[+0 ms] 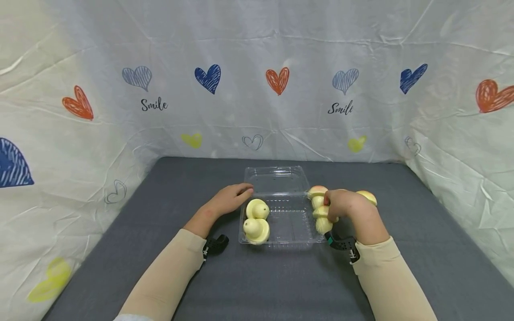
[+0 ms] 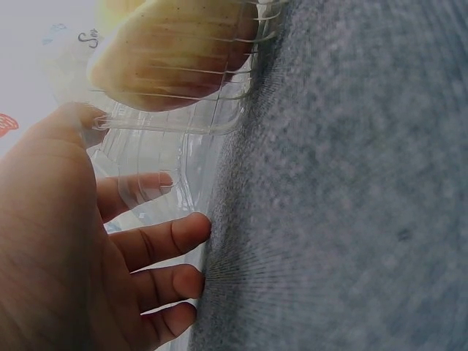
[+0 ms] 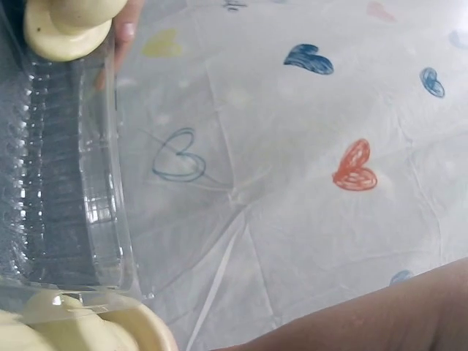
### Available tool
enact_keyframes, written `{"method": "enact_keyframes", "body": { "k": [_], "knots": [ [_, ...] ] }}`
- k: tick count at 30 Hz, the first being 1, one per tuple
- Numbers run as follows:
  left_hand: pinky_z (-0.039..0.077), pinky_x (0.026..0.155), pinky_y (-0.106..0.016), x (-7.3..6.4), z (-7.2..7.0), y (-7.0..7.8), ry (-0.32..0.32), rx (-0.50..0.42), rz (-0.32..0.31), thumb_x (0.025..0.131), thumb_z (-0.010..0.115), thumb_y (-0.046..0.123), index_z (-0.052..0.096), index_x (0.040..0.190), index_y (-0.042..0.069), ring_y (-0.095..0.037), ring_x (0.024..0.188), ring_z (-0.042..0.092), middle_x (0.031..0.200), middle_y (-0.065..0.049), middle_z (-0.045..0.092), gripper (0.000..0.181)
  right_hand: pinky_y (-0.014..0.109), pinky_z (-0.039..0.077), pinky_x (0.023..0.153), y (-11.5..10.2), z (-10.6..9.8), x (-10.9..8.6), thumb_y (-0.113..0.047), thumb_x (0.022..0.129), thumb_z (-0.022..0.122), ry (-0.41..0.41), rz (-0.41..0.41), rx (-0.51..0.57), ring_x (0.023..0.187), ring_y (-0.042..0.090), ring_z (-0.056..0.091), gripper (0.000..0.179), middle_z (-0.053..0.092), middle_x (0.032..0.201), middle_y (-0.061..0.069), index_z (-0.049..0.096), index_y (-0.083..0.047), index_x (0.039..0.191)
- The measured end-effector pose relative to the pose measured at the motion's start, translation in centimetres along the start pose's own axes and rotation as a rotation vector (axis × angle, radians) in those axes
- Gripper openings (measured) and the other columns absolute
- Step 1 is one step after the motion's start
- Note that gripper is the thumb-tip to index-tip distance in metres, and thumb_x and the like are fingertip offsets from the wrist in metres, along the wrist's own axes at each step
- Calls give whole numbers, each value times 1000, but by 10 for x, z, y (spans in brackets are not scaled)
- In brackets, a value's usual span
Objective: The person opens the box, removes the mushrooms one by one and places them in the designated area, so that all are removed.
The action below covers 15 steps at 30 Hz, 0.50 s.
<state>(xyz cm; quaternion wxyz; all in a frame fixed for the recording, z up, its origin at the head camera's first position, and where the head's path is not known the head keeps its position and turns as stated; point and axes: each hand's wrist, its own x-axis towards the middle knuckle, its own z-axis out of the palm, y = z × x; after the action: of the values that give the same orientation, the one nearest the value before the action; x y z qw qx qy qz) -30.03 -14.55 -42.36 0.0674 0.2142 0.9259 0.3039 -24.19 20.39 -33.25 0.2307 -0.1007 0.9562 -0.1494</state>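
Observation:
A clear plastic clamshell box (image 1: 287,223) lies with its lid (image 1: 277,180) folded back. Two pale yellow mushrooms (image 1: 257,209) sit at its left end. My left hand (image 1: 230,198) is at the box's left rear corner; in the left wrist view its thumb touches the rim and the other fingers spread beside the wall. At the right end, my right hand (image 1: 349,205) pinches a mushroom (image 1: 323,224), partly hiding it. Another mushroom (image 1: 317,191) lies just behind that one. Whether these right-hand mushrooms are inside the wall I cannot tell.
Another mushroom (image 1: 367,196) lies on the dark grey table (image 1: 261,285) beyond my right hand. A white curtain (image 1: 249,111) with printed hearts hangs behind the table and along its sides. Black straps (image 1: 341,242) circle both wrists.

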Motion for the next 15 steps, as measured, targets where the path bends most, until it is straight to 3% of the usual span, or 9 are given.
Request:
{"method": "enact_keyframes", "body": {
  "k": [9, 15],
  "knots": [
    [44, 112, -51, 0, 1, 0, 7, 0, -2, 111, 42, 46, 49, 155, 13, -30, 137, 51, 152, -9, 52, 55, 33, 47, 65, 0, -7, -10, 1, 75, 75, 29, -42, 70, 80, 23, 51, 43, 57, 99, 11, 59, 6, 115],
    [43, 112, -50, 1, 0, -1, 5, 0, 3, 111, 42, 47, 49, 155, 13, -30, 138, 50, 152, -9, 52, 55, 45, 51, 76, -3, -13, -21, -18, 86, 79, 49, 17, 45, 92, 27, 56, 56, 59, 125, 18, 56, 2, 132]
  ]
}}
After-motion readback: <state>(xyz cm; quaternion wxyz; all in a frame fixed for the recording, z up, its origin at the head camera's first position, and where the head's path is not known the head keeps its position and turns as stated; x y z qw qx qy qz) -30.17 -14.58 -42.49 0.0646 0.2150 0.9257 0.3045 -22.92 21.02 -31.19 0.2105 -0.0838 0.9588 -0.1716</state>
